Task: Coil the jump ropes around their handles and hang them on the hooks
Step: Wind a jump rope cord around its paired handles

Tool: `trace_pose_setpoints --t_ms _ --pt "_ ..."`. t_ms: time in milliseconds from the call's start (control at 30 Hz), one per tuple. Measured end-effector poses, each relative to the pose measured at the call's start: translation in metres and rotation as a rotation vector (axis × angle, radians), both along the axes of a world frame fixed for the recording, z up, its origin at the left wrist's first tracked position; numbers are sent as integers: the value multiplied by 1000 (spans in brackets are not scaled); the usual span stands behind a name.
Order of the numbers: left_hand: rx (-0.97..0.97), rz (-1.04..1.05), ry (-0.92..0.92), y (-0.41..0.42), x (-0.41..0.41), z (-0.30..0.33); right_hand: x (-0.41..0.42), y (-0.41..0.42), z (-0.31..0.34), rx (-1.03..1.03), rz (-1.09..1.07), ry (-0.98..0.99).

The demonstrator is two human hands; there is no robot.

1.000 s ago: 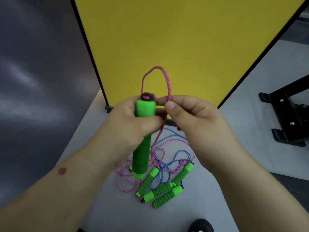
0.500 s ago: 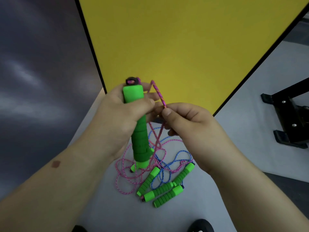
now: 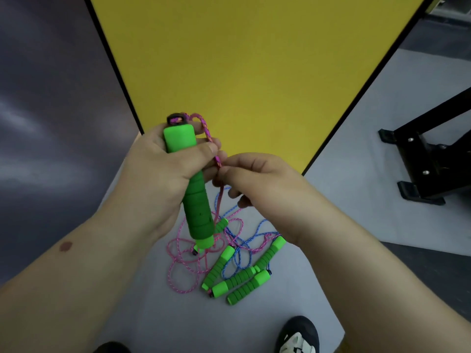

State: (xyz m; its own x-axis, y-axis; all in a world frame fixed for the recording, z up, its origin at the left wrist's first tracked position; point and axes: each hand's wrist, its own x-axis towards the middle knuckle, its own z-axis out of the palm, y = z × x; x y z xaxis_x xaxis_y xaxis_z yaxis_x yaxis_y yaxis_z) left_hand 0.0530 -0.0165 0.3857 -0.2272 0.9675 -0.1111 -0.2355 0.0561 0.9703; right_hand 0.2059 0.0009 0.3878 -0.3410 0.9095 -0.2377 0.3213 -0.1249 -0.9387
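Note:
My left hand (image 3: pixel 163 169) grips a green foam jump-rope handle (image 3: pixel 196 200) upright, black cap at the top. A pink rope (image 3: pixel 207 131) comes out of the cap in a small loop and runs down to my right hand (image 3: pixel 257 179), which pinches it just right of the handle. On the grey floor below lies a tangle of pink rope (image 3: pixel 183 266) and blue rope (image 3: pixel 242 240) with several more green handles (image 3: pixel 242 278). No hooks are in view.
A yellow panel (image 3: pixel 249 72) with a black frame stands upright straight ahead. A black metal stand base (image 3: pixel 423 161) sits on the floor at right. My shoes (image 3: pixel 298 335) show at the bottom edge. Dark wall on the left.
The rope loop above the handle has shrunk from a tall arc to a small one. My right hand has dropped lower along the rope, beside the handle.

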Motion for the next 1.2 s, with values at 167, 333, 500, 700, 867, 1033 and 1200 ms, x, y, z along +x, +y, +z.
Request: trace_pose_setpoints --t_ms 167,333,500,700,867,1033,1200 --pt "13 -1 28 2 -3 -3 3 2 -5 117 -92 -16" --pt "-18 -252 264 -6 11 -5 3 5 3 53 -237 329" --pt "29 -53 46 -2 7 6 6 4 -1 5 -136 205" --pt "33 27 -140 4 -9 19 2 -2 2 146 18 36" --pt "32 -211 159 -3 -1 11 3 -1 12 178 -136 290" --pt "57 -141 205 -4 2 8 4 -1 11 138 -164 331" --pt "85 16 -140 4 -8 19 0 -1 1 56 19 29"
